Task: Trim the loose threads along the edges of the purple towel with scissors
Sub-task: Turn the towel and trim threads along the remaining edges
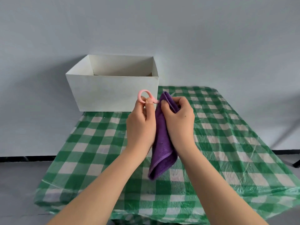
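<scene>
The purple towel (162, 143) hangs folded above the table, its lower end near the cloth. My right hand (178, 119) grips its upper part, thumb and curled fingers pinching the top fold. My left hand (140, 125) holds pink-handled scissors (145, 97). A pink loop sticks up above the fingers, and the blade end points at the towel's top edge beside my right thumb. The blades are hidden between the hands.
A white open-topped box (113, 93) stands behind the hands at the table's far left corner. The table wears a green-and-white checked cloth (227, 143) under clear plastic. A plain wall rises behind. Grey floor lies at the left, and a dark stand foot (296, 163) shows at the right.
</scene>
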The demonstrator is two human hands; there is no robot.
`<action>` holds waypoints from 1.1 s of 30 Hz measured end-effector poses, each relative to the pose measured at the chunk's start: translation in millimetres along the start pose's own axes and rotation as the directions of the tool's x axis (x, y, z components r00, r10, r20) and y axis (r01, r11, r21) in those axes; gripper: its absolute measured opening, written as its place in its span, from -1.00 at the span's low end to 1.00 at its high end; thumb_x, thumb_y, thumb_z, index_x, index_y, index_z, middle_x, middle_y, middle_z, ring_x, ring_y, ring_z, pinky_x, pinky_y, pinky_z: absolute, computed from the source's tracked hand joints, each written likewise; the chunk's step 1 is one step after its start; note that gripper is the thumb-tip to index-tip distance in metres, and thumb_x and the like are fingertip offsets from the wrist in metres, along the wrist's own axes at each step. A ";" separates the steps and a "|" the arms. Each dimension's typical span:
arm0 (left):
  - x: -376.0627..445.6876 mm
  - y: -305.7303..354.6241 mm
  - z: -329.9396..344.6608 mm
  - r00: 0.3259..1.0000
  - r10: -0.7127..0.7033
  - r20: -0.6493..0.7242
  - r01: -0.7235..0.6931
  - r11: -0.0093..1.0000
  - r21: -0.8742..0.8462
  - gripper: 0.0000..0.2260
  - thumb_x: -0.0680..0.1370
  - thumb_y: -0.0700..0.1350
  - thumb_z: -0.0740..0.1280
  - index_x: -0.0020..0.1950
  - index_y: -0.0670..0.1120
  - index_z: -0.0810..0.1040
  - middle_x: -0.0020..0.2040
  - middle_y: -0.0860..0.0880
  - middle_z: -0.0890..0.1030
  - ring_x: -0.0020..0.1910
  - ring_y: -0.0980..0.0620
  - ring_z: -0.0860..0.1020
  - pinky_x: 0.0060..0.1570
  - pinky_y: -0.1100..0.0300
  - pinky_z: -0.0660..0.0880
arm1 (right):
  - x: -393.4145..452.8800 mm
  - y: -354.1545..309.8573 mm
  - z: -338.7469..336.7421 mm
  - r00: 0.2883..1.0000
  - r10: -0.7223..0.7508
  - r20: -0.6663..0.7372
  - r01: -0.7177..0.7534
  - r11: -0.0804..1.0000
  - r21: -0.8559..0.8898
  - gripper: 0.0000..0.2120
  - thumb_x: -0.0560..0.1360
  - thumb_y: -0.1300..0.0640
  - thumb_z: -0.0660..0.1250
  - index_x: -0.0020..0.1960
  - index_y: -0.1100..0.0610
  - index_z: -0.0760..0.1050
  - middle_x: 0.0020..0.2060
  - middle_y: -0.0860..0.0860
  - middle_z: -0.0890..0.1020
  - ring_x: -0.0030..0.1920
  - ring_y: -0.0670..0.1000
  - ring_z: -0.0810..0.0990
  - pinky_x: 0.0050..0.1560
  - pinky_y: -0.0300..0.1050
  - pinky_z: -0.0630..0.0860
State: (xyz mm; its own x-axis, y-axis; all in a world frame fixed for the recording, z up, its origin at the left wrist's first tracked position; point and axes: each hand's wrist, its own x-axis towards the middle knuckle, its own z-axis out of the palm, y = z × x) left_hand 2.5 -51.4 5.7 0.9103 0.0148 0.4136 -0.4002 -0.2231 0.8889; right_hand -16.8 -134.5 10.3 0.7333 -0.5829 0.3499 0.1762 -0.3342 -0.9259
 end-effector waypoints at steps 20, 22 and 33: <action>32.7 -43.0 21.9 0.986 0.165 -0.034 -0.162 0.984 0.078 -0.77 0.58 0.16 0.06 -0.17 0.14 0.41 -0.46 0.05 0.47 -0.43 0.06 0.47 -0.46 0.10 0.37 | 31.0 38.2 16.2 0.987 -0.159 0.014 0.159 0.987 0.015 -0.94 0.52 0.13 0.36 -0.10 0.06 0.49 -0.23 -0.10 0.57 -0.22 -0.14 0.52 -0.21 -0.31 0.42; 29.0 -43.7 24.2 0.978 0.209 -0.012 -0.206 0.974 0.095 -0.71 0.55 0.17 0.02 -0.14 0.06 0.42 -0.45 0.03 0.48 -0.42 0.00 0.48 -0.44 0.01 0.41 | 34.0 38.6 12.4 0.992 -0.120 -0.043 0.122 0.991 0.057 -0.93 0.54 0.12 0.36 -0.10 0.06 0.48 -0.26 -0.12 0.56 -0.27 -0.18 0.50 -0.23 -0.34 0.40; 30.1 -48.9 21.3 0.976 0.213 -0.050 -0.207 0.974 0.093 -0.62 0.55 0.18 0.00 -0.12 -0.05 0.47 -0.46 0.01 0.45 -0.41 -0.01 0.45 -0.46 0.13 0.32 | 24.5 38.4 16.3 0.989 -0.148 0.019 0.149 0.989 -0.009 -0.93 0.53 0.12 0.36 -0.10 0.05 0.47 -0.23 -0.12 0.56 -0.21 -0.13 0.52 -0.17 -0.26 0.44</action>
State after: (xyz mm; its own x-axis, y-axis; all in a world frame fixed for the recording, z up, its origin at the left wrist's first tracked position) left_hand 51.8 -60.8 -29.6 0.7980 0.0158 0.6025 -0.5688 -0.3110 0.7614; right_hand 18.6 -149.6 -19.0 0.7113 -0.5127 0.4807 0.2772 -0.4239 -0.8623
